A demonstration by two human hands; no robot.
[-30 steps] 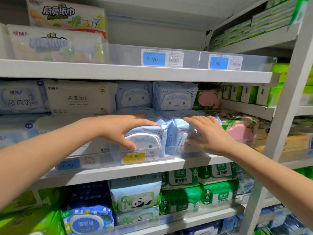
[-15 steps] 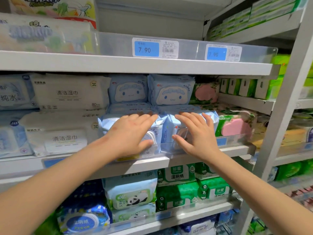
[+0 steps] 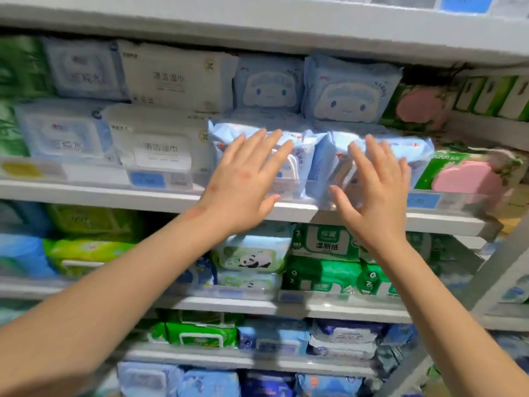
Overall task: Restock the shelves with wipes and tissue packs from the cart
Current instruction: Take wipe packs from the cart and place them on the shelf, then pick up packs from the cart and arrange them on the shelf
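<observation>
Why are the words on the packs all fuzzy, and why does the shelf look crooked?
Head view: motion blur smears nearly everything, so the print on the white wipes pack and the blue price tag is hard to read; the left hand and right hand look a bit sharper; the wide lens slants and slightly bows the shelf edge; the light is soft and even.

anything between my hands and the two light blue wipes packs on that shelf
Nothing visible does. The left hand and right hand are spread open in front of the light blue packs; the clear shelf rail crosses only the packs' bottom edge, below the fingers.
</observation>
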